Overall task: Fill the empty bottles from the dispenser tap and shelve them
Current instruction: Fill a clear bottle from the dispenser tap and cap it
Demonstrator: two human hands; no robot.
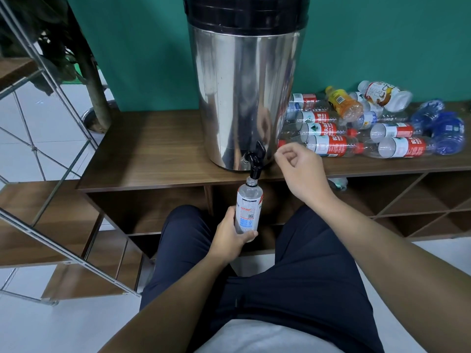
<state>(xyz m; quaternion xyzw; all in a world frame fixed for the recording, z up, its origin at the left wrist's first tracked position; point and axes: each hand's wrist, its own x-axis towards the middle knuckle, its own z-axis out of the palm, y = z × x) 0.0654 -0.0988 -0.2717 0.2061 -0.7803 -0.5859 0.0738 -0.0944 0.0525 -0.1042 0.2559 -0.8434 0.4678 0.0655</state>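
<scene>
A steel dispenser (pixel 244 98) with a black lid stands on the wooden shelf top (pixel 153 154). Its black tap (pixel 256 160) juts over the front edge. My left hand (pixel 230 235) grips the lower part of a clear, uncapped bottle (pixel 248 208) with a white label, held upright with its mouth just under the tap spout. My right hand (pixel 299 169) hovers just right of the tap, fingers loosely curled, holding nothing visible and not touching the lever. A pile of empty bottles (pixel 369 126) lies to the right of the dispenser.
Open wooden cubbies (pixel 407 200) sit under the shelf top; one bottle (pixel 337 183) lies in a compartment on the right. A metal-framed rack (pixel 51 174) with wooden boards stands at left. My knees in dark trousers are close to the shelf front.
</scene>
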